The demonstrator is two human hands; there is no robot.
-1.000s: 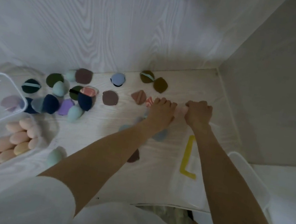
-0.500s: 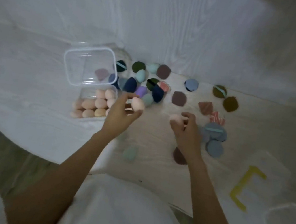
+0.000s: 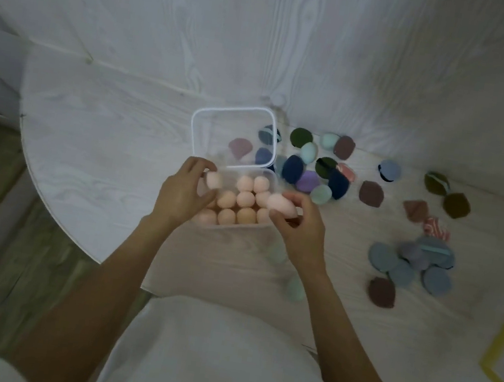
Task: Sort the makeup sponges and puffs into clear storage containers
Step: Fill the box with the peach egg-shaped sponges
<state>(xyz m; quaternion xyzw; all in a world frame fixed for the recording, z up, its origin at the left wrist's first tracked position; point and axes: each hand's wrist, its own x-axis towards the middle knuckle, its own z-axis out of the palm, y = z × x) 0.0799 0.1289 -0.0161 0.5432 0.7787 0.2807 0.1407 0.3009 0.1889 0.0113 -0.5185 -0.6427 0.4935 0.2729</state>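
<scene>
Left hand (image 3: pixel 183 193): over the left rim of the clear container (image 3: pixel 232 224), fingers closed on a small pink sponge (image 3: pixel 214 180).
Clear container: on the desk (image 3: pixel 104 142), packed with peach sponges (image 3: pixel 244 199); empty lidded tub (image 3: pixel 232 135) just behind it.
Right hand (image 3: pixel 298 230): over the container's right rim, pinching a larger pink sponge (image 3: pixel 279 205).
Handling: the sponges look soft, light and springy; a gentle pinch across the fat middle should do.
Right of container: mixed coloured sponges (image 3: pixel 311 170), then grey-blue puffs (image 3: pixel 409 265).
</scene>
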